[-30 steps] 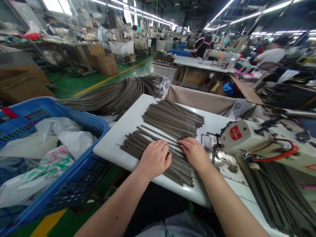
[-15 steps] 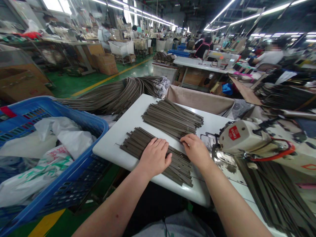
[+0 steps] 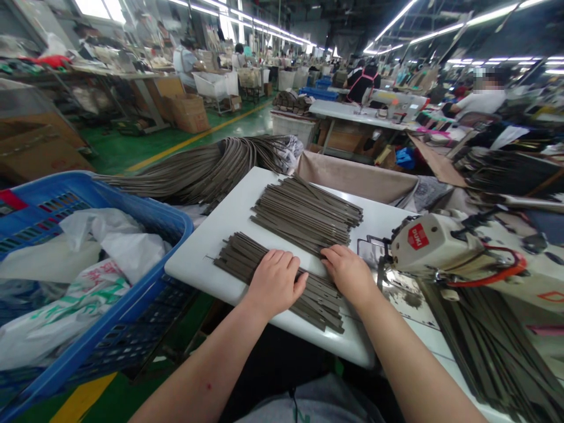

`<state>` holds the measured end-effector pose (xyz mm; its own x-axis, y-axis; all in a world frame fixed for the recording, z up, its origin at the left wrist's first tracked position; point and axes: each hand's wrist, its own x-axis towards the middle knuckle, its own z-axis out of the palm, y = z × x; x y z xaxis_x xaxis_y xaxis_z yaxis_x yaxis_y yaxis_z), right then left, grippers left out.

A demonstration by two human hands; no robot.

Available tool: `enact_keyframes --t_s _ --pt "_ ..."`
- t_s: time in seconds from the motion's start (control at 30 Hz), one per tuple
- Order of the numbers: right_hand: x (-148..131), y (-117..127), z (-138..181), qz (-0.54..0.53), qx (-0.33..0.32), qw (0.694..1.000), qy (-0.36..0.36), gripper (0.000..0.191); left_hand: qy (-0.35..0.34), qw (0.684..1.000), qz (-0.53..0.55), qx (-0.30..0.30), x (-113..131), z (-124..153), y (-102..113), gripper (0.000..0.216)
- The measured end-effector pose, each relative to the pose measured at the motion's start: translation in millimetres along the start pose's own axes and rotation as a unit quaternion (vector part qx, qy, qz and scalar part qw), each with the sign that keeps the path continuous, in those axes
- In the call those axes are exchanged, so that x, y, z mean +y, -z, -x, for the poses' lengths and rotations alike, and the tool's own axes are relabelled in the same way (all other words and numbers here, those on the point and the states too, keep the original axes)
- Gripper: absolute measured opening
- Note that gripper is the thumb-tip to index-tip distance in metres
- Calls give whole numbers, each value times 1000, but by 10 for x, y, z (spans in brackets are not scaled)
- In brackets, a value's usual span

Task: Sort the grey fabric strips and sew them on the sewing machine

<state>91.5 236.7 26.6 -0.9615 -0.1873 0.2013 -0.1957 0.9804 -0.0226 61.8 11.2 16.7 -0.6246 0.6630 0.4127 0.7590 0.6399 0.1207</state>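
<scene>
My left hand (image 3: 274, 283) lies palm down across the near pile of grey-brown flat strips (image 3: 240, 258); its fingers bend slightly and the thumb stands apart. At the right ends of the strips is my right hand (image 3: 350, 273), fingers curled in and fingertips by the near edge of the far pile of strips (image 3: 308, 205). What its fingers pinch is hidden. Both piles rest on a white sewing table (image 3: 202, 241), roughly parallel, a narrow gap between them. Right of my right hand stands a sewing machine (image 3: 432, 244).
A blue plastic basket (image 3: 176, 220) with plastic bags stands at the left. Behind the table lies a big bundle of long strips (image 3: 198, 170), beside a cloth-lined bin (image 3: 352, 173). More strips (image 3: 489, 346) hang at the right. People sit at other tables farther back.
Strips along the far edge of the near pile have shifted over to the near side of the far pile. Both hands have drawn slightly toward me, with the left fingers more bent.
</scene>
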Motion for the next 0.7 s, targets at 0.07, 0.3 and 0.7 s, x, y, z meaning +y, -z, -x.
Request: enact_keyframes --t_s 0.07,0.3,0.7 --pt "-14 12 26 16 11 1000 19 21 3 1000 4 -7 -4 16 -12 19" --pt "36 28 71 -150 -25 987 53 19 7 1000 3 26 -19 34 -58 48" --pt "62 -64 -93 -65 4 998 -11 25 0 1000 11 3 4 -5 55 15"
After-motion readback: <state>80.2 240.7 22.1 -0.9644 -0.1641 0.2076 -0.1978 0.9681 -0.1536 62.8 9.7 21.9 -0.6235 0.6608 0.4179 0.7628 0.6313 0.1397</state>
